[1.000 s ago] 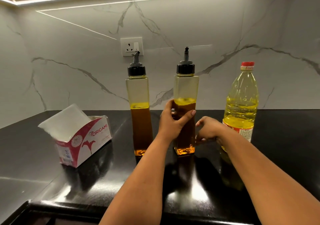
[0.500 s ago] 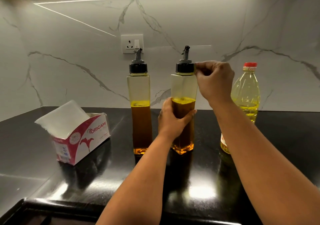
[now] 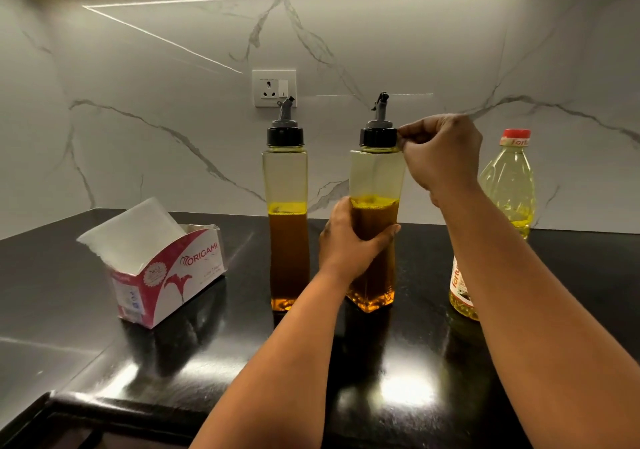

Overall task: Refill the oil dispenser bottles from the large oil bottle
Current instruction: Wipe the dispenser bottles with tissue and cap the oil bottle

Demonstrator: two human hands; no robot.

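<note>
While the left hand (image 3: 349,240) wraps around the middle of the right-hand dispenser bottle (image 3: 375,206), with the thumb on one side and the fingers curled round the other at about the oil line, the right hand (image 3: 440,150) is up at that bottle's black cap (image 3: 378,137), its fingertips pinching the cap's right edge with the other fingers curled in. This bottle stands on the black counter (image 3: 104,344), a little over half full of amber oil, its grey spout upright. Just left of it stands the second dispenser bottle (image 3: 285,206), untouched and filled to a similar level. Right of the held bottle, partly hidden behind the right forearm, stands the large oil bottle (image 3: 509,185) with its red cap on. Well left of the held bottle sits an open tissue box (image 3: 166,275).
</note>
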